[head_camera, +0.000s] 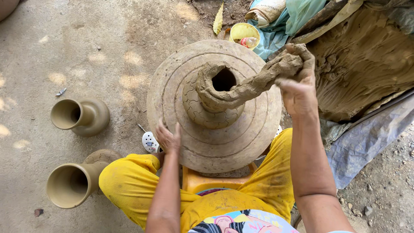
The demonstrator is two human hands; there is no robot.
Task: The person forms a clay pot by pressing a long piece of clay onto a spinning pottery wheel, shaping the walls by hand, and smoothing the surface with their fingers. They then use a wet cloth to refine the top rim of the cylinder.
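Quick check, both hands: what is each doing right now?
Left hand: open, fingers spread on the rim of the round wheel.
Right hand: closed around the clay coil.

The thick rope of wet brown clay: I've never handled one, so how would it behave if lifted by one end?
The thick rope of wet brown clay would probably sag, since it bends around the neck of the clay pot. It looks heavy for its size. It seems sticky: the right hand is smeared.

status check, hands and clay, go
Left hand flat on wheel rim. Right hand gripping clay coil, laying it onto pot neck. Nothing blocking.
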